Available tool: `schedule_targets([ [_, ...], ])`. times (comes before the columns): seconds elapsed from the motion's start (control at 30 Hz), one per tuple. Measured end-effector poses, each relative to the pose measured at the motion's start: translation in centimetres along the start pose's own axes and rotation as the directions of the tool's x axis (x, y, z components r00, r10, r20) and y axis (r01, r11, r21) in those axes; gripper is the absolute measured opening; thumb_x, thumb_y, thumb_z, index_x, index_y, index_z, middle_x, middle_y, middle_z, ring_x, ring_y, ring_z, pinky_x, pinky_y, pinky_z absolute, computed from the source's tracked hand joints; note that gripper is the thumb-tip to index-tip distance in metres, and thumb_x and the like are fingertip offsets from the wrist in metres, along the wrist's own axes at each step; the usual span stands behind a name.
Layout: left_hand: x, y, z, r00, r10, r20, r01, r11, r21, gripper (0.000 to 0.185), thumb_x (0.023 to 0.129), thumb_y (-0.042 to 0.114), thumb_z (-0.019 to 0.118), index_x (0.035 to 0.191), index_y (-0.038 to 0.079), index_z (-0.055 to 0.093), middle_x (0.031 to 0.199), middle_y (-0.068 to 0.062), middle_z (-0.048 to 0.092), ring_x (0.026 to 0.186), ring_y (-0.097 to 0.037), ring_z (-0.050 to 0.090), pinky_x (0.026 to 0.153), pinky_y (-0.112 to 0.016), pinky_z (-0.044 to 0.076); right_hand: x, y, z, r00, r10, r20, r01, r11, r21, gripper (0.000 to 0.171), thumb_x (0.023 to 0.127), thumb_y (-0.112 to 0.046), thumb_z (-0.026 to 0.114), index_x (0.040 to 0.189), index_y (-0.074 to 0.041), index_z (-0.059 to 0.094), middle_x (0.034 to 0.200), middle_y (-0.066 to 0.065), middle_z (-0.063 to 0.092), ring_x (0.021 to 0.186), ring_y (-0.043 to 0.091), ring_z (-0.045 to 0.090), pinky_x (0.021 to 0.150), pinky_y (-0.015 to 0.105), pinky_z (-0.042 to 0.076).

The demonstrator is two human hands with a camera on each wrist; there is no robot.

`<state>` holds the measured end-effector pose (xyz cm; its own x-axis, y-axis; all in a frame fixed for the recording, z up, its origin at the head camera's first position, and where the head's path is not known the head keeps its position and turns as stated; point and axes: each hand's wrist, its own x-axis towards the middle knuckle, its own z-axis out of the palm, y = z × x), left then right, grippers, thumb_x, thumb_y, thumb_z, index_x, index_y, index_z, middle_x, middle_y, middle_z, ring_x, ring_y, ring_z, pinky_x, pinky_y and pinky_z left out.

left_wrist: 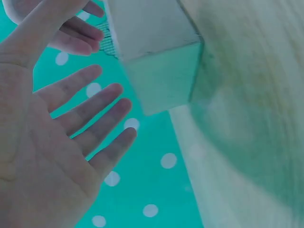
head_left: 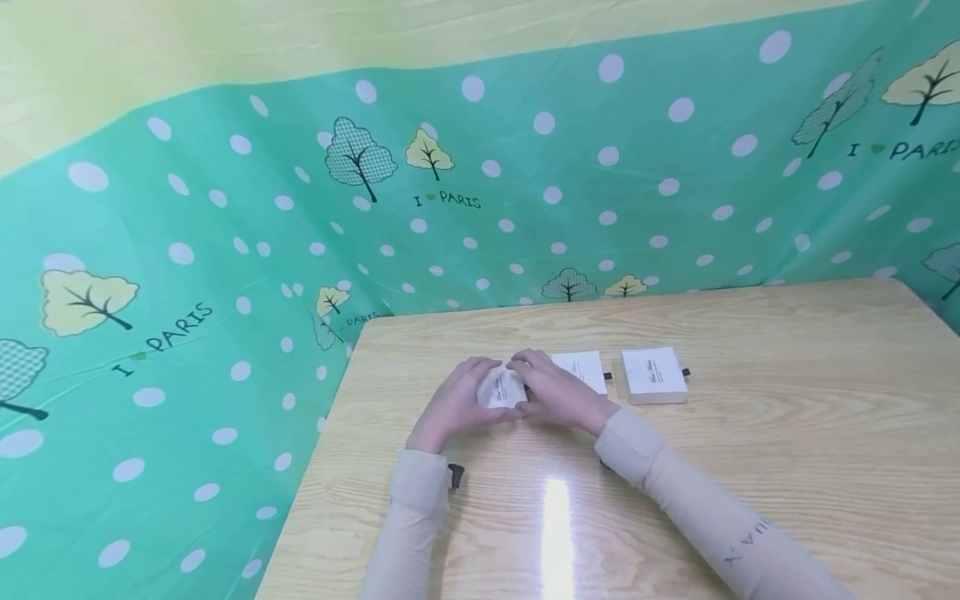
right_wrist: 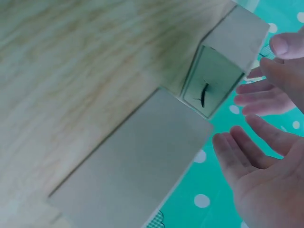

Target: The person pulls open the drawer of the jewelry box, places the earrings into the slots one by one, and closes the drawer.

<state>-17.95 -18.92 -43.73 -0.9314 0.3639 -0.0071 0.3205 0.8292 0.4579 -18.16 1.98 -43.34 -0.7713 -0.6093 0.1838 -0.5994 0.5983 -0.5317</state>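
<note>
A small white box (head_left: 502,390) with dark script lettering lies on the table between both hands. My left hand (head_left: 457,404) curves around its left side, and in the left wrist view the fingers (left_wrist: 102,114) are spread and relaxed beside a box's pale end. On the other side is my right hand (head_left: 558,393), its fingers (right_wrist: 232,152) loosely bent and apart from the boxes in the right wrist view. A second white box (head_left: 588,368), partly covered by the right hand, lies just right of the first. A dark tab (right_wrist: 204,95) shows on one box's end.
A third white box (head_left: 654,375) with a black tab lies farther right in the same row. The wooden table (head_left: 787,433) meets a green dotted curtain (head_left: 525,208) at its back and left edges. Glare streaks the table's front.
</note>
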Motion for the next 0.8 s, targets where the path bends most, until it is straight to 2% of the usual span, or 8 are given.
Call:
schedule_targets([
  [0.2, -0.8, 1.4, -0.7, 0.995, 0.072, -0.076, -0.072, 0.997, -0.005, 0.067, 0.082, 0.043, 0.079, 0.140, 0.020, 0.054, 0.143, 0.000, 0.053, 0.130, -0.020, 0.050, 0.108, -0.041, 0.044, -0.7, -0.9, -1.0, 0.998, -0.045, -0.046, 0.043, 0.997, -0.056, 0.054, 0.085, -0.018, 0.078, 0.131, 0.003, 0.057, 0.131, 0.013, 0.056, 0.122, 0.026, 0.052, 0.102, 0.036, 0.050],
  [0.33, -1.2, 2.5, -0.8, 0.985, 0.115, -0.128, -0.116, 0.993, 0.000, 0.059, 0.087, 0.038, 0.075, 0.139, 0.019, 0.055, 0.139, 0.000, 0.056, 0.128, -0.020, 0.052, 0.107, -0.040, 0.045, -1.4, -1.2, -1.8, 0.997, -0.048, -0.060, 0.043, 0.997, -0.068, 0.055, 0.086, -0.017, 0.077, 0.132, 0.004, 0.056, 0.132, 0.013, 0.055, 0.124, 0.027, 0.052, 0.103, 0.037, 0.050],
  [0.5, -1.7, 3.8, -0.6, 0.973, 0.154, -0.172, -0.155, 0.988, 0.012, 0.059, 0.090, 0.033, 0.073, 0.143, 0.018, 0.052, 0.141, -0.003, 0.055, 0.132, -0.024, 0.051, 0.110, -0.043, 0.043, -2.6, -1.2, -2.6, 0.997, -0.040, -0.067, 0.035, 0.996, -0.085, 0.055, 0.087, -0.017, 0.076, 0.133, 0.004, 0.055, 0.133, 0.014, 0.055, 0.126, 0.027, 0.051, 0.104, 0.037, 0.049],
  [0.57, -1.9, 4.2, -0.4, 0.971, 0.152, -0.185, -0.151, 0.988, 0.023, 0.058, 0.090, 0.033, 0.073, 0.143, 0.018, 0.052, 0.141, -0.004, 0.055, 0.130, -0.024, 0.052, 0.108, -0.044, 0.045, -3.2, -1.1, -2.9, 0.996, -0.040, -0.074, 0.034, 0.996, -0.083, 0.054, 0.086, -0.016, 0.076, 0.132, 0.004, 0.056, 0.132, 0.014, 0.056, 0.124, 0.027, 0.052, 0.103, 0.038, 0.050],
  [0.8, -2.8, 5.2, 0.4, 0.956, 0.208, -0.209, -0.189, 0.976, 0.105, 0.057, 0.089, 0.029, 0.074, 0.140, 0.013, 0.054, 0.137, -0.007, 0.057, 0.126, -0.026, 0.055, 0.106, -0.044, 0.047, -5.7, -0.7, -3.1, 0.995, -0.033, -0.097, 0.024, 0.996, -0.088, 0.054, 0.086, -0.017, 0.077, 0.131, 0.003, 0.056, 0.132, 0.015, 0.056, 0.124, 0.029, 0.053, 0.099, 0.041, 0.053],
])
